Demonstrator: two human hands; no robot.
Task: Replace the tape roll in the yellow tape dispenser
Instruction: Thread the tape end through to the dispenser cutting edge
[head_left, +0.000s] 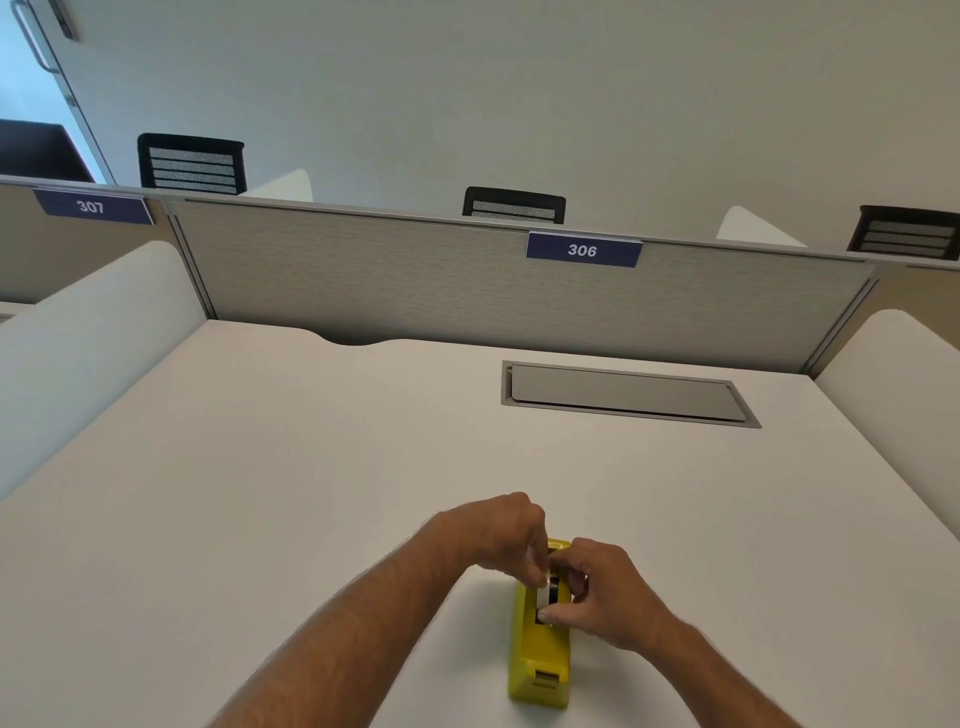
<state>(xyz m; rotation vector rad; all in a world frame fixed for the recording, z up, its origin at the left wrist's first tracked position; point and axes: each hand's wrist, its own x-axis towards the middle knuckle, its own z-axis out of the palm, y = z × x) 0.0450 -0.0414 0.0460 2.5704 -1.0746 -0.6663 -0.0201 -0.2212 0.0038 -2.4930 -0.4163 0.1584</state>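
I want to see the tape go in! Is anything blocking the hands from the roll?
Nothing visible. Both the left hand and right hand already have fingers on the tape roll in the yellow dispenser.

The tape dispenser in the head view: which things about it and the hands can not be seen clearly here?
1. Tape roll, head view: mostly covered by the fingers of the left hand and right hand; whether it is seated or lifted is unclear.
2. Yellow tape dispenser: its slot interior is hidden by both hands.
3. Cutter end: too small to show any blade or tape.
4. Both forearms: cut off by the bottom edge.
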